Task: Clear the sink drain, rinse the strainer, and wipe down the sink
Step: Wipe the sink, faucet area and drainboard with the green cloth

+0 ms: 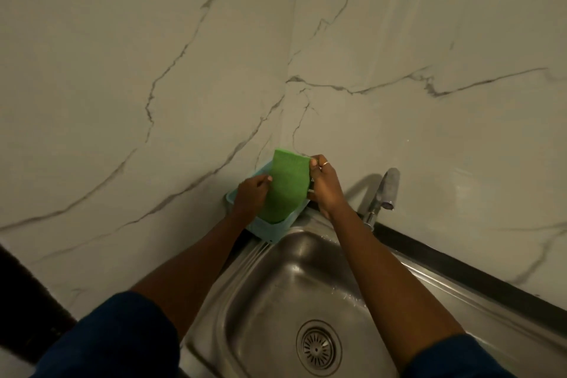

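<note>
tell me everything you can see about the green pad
The pad is a flat green rectangle with a rough, fibrous-looking face, bent slightly along its length. It stands tilted, its lower end inside the pale blue tray at the back corner of the sink and its upper end rising above the tray in front of the marble wall. The left hand pinches its left edge and the right hand holds its upper right corner.
</note>
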